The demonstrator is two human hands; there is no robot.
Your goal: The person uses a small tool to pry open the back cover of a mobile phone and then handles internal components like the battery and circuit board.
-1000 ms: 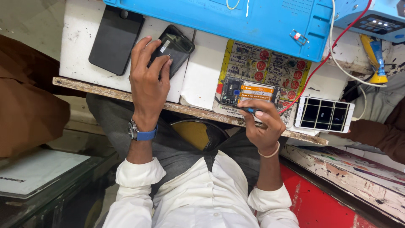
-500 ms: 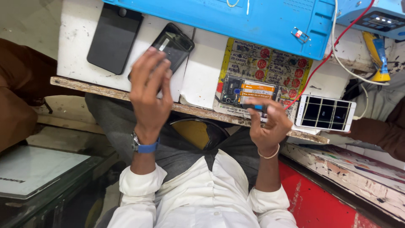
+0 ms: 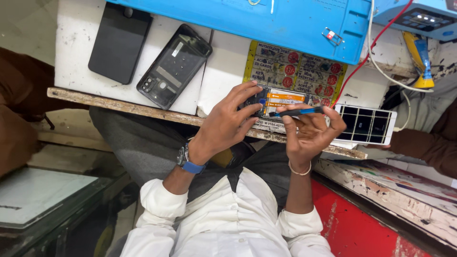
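Note:
An opened phone [image 3: 281, 97] with its orange and blue insides showing lies at the front edge of the white bench [image 3: 219, 71]. My left hand [image 3: 223, 126], with a blue-strapped watch on the wrist, grips the phone's left end with the fingertips. My right hand [image 3: 309, 135] holds a thin blue and black screwdriver [image 3: 297, 112] lying sideways across the phone, its tip pointing left. A black phone back cover [image 3: 173, 66] rests inside-up to the left, apart from both hands.
A black phone [image 3: 119, 43] lies face down at far left. Behind are a blue work mat [image 3: 266, 24], a colourful printed card [image 3: 295, 64], a red wire [image 3: 362, 62] and a yellow tube [image 3: 421, 57]. A white-framed screen [image 3: 366, 124] sits right of my hands. Another person's brown sleeve [image 3: 428, 143] is at right.
My left hand left the black back cover and moved right onto the opened phone. My right hand stayed at the phone and turned the screwdriver across it.

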